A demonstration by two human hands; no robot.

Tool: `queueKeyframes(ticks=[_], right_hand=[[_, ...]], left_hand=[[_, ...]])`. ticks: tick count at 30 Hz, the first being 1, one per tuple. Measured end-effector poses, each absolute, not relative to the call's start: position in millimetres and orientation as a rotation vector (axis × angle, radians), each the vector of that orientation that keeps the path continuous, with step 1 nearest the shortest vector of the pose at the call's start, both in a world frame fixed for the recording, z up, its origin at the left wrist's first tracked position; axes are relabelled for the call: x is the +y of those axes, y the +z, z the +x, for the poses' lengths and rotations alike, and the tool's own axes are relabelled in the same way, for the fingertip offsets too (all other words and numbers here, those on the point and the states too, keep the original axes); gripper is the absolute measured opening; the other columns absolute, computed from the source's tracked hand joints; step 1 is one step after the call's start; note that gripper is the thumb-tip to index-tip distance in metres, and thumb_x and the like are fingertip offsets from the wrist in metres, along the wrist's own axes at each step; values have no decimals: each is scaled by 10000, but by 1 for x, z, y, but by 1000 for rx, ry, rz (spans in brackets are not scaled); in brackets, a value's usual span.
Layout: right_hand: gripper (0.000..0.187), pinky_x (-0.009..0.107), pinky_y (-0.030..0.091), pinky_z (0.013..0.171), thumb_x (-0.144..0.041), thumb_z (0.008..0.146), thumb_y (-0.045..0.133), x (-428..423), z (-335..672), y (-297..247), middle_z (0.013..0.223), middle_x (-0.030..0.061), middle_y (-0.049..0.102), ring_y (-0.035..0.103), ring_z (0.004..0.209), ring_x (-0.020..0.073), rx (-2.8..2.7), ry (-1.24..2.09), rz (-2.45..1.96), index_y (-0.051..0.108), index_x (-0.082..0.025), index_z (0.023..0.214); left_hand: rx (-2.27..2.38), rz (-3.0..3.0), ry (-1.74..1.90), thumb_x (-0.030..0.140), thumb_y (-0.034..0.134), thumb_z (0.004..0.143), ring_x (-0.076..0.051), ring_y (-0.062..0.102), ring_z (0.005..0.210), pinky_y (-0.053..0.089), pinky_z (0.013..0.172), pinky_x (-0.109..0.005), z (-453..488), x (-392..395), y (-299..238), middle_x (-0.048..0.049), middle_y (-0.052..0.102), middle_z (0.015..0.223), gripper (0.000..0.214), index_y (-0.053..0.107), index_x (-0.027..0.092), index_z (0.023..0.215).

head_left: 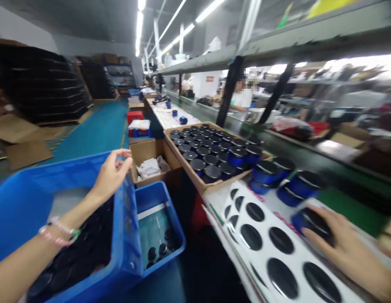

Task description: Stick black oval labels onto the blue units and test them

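My left hand [112, 171] hangs above the right rim of a large blue bin [123, 235], its fingers loosely curled. A gap shows between thumb and fingers, and I see nothing in it. Dark pieces [83, 246] fill much of that bin. On the right, my right hand [343, 237] grips a blue cylinder with a black top [313, 225], partly covered by the fingers. White sheets of round black stickers [266, 225] lie to its left. Stacked blue cylinders [298, 187] stand just beyond this hand.
A cardboard tray [195, 179] is packed with black-topped blue cylinders. A smaller blue bin [179, 240] holds several dark round pieces, and a cardboard box [151, 147] behind it contains white scraps. A shelf [290, 42] runs overhead on the right. Another person [241, 99] sits across the line.
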State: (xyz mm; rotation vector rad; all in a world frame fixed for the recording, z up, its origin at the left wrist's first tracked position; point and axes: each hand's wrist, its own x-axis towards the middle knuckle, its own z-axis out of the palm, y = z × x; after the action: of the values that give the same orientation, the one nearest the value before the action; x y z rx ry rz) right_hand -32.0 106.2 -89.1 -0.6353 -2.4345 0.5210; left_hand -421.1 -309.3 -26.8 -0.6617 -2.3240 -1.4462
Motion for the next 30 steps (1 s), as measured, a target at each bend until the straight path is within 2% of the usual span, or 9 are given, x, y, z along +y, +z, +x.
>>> queueKeyframes(ticks=[5,9,11,13,16,20,23,26,30], right_hand=[[647,475,480,966,-498,812,610,101,-26,-76,1284,148,562,568,1145,331,-2473,490,-648,412,-224,1364],[608,484,493,960,-472,826,614,86,-42,-75,1278,120,568,576,1135,312,-2454,438,-598,410,-212,1337],[545,477,469,996,-397,828,633,80,-55,-74,1276,110,560,554,1159,300,-2476,392,-534,442,-216,1305],[485,484,458,1005,-297,836,629,76,-69,-73,1334,125,503,520,1193,306,-2497,333,-488,470,-205,1286],[424,507,493,938,-179,865,586,77,-85,-74,1432,160,372,494,1206,326,-2516,263,-463,486,-173,1278],[376,449,549,825,-134,882,555,77,-83,-80,1323,155,451,573,1068,278,-2518,239,-415,488,-148,1252],[364,406,574,744,-156,882,510,77,-70,-76,1279,148,467,599,1005,266,-2484,248,-339,487,-171,1245],[319,404,558,813,-225,927,419,85,-55,-66,1235,122,468,590,1018,245,-2365,262,-312,470,-222,1241],[442,392,564,745,-258,903,402,115,-47,-62,1210,139,440,617,882,215,-2178,291,-444,361,-212,1341]], left_hand=[[-2243,-1388,-1372,303,569,853,-150,624,702,540,671,-278,-312,-217,-25,13,636,872,192,600,271,1040],[-2165,-1783,-1278,227,522,883,-186,651,932,550,854,-318,-250,-133,-43,-22,630,1083,318,539,288,1195],[-2146,-1844,-1247,173,528,867,-237,574,1154,482,997,-371,-234,-95,-49,-68,531,1269,461,464,275,1311],[-2163,-1822,-1241,115,524,845,-303,457,1298,410,1070,-446,-228,-62,-52,-121,351,1428,612,347,254,1415],[-2234,-1779,-1252,48,546,788,-385,456,1290,423,1030,-530,-227,-26,-54,-185,128,1517,784,217,234,1475],[-2290,-1787,-1294,6,536,740,-343,577,1166,455,995,-527,-230,-8,-54,-185,19,1553,845,196,258,1472],[-2277,-1845,-1352,25,546,743,-283,598,1135,464,1003,-486,-235,-19,-51,-131,3,1577,867,179,310,1475],[-2264,-1870,-1446,90,581,774,-273,504,1248,444,1041,-445,-237,-47,-46,-87,40,1581,859,156,336,1479],[-2305,-1757,-1628,207,521,881,-207,547,1171,523,948,-370,-222,-96,-51,-97,253,1484,642,221,324,1436]])
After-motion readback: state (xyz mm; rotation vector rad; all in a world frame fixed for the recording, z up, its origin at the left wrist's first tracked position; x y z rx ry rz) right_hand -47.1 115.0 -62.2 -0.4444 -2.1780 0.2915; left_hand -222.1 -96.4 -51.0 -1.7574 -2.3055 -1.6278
